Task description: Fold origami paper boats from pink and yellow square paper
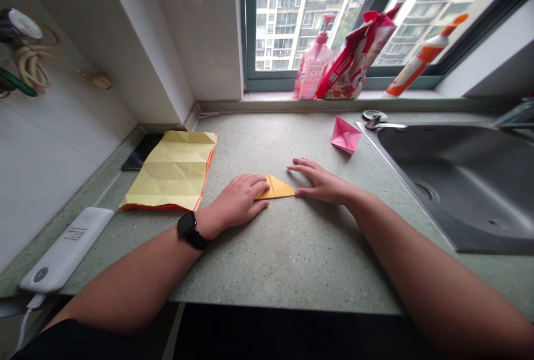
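Observation:
A small yellow paper folded into a triangle [278, 188] lies on the speckled countertop [292, 248]. My left hand [240, 200], with a black watch on its wrist, lies flat on the triangle's left part, fingers pressed down on it. My right hand [321, 182] rests flat beside the triangle, fingers stretched out, its thumb tip touching the right corner. A folded pink paper shape [345, 135] sits farther back to the right.
A creased stack of yellow and orange sheets [173, 171] lies at the left, over a dark phone [139, 154]. A white power bank [67, 248] lies near the front left edge. A steel sink [459, 182] fills the right. Bottles and a red pouch [354, 59] stand on the windowsill.

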Tool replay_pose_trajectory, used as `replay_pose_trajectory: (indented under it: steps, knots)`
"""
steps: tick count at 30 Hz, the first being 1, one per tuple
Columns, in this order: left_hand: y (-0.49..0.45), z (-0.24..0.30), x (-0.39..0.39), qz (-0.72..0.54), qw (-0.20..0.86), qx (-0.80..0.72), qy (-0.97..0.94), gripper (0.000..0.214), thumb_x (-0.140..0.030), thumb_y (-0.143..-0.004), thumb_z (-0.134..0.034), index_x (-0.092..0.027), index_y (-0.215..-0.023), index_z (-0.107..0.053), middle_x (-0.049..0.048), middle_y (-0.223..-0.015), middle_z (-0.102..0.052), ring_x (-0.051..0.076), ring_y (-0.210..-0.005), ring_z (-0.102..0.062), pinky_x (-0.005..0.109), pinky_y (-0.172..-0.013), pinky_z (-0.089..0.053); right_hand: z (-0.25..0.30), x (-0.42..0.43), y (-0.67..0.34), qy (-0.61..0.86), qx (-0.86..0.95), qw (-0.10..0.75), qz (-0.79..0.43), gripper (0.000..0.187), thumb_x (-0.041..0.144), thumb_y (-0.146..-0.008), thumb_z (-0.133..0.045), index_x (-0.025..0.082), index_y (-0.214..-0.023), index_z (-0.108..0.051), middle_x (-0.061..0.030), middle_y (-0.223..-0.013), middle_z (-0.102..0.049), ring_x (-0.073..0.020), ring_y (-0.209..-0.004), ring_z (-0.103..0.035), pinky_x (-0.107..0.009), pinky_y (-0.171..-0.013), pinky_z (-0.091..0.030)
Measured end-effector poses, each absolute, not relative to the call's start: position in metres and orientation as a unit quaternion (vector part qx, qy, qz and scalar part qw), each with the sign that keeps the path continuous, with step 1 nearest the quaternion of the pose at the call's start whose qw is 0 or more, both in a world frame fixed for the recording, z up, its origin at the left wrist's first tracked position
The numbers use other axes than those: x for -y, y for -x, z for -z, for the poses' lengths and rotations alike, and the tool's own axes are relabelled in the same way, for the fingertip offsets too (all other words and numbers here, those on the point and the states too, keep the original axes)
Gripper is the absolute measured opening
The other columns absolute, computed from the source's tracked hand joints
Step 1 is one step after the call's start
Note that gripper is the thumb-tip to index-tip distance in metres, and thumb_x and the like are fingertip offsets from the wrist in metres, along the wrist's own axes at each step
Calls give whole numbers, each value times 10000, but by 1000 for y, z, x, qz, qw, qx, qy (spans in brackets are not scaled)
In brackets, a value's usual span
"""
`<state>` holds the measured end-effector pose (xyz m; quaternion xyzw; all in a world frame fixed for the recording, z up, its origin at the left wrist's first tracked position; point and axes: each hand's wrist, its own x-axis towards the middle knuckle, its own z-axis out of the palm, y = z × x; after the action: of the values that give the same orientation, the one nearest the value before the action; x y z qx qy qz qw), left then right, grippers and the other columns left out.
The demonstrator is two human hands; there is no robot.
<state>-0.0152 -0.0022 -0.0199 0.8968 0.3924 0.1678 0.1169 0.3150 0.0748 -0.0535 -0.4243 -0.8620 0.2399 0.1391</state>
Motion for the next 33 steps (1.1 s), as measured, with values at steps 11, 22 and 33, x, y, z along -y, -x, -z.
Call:
replay_pose_trajectory:
  steps: [11, 22, 33]
  knots:
    - [15, 16, 0, -153, 123, -395, -898, 194, -261, -1048, -706, -218, -1215, -794, 140, -1446, -707, 323, -1367, -647, 539, -1195, -524, 53, -66, -301, 447, 859, 143, -206, 767, 594, -905, -838, 357, -1599, -613, -115, -1771, -451, -423, -1683, -324, -688, -1365, -281]
    - [16, 16, 0, -167, 131, -390, -896, 187, -227, -1050, -688, -211, -1174, -828, 148, -1437, -723, 318, -1344, -670, 542, -1188, -534, 61, -48, -262, 452, 854, 173, -192, 820, 531, -961, -787, 360, -1689, -452, -129, -1748, -480, -403, -1671, -359, -706, -1361, -270]
    - [17, 19, -2, -168, 107, -387, -900, 236, -261, -1055, -690, -225, -1272, -777, 123, -1455, -726, 310, -1363, -663, 529, -1185, -532, 44, -55, -290, 408, 871, 157, -225, 541, 509, -911, -850, 368, -1422, -742, -91, -1704, -534, -370, -1621, -453, -627, -1329, -387]
